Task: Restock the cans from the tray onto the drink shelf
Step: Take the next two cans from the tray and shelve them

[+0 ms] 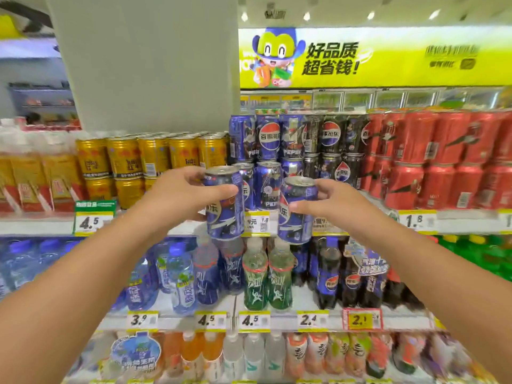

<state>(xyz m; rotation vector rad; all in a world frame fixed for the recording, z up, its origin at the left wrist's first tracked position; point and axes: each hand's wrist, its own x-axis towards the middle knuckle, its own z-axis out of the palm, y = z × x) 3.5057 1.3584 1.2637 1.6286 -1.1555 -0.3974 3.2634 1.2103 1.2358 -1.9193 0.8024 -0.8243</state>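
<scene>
Right now I have two blue Pepsi cans in the air in front of the drink shelf, one per hand: the left can is clasped by my left hand, thumb across its face and fingers behind, and the right can is pinched by my right hand, thumb low on the front and fingertips near the top rim. Both stand roughly upright, the right one leaning slightly, and neither touches the shelf yet. Just behind them sits the blue Pepsi stack, two tiers high, with black cans to its right, red cans beyond, and gold cans to the left. The tray is out of view. My guess is the cans belong on or beside the blue stack. The risks I see: the right grip is only a fingertip hold, so a nudge against a standing can might twist it loose; pushing in carelessly could topple the stacked upper tier; and the two held cans are near enough to knock together. Bottled drinks on the shelf below would catch any drop.
</scene>
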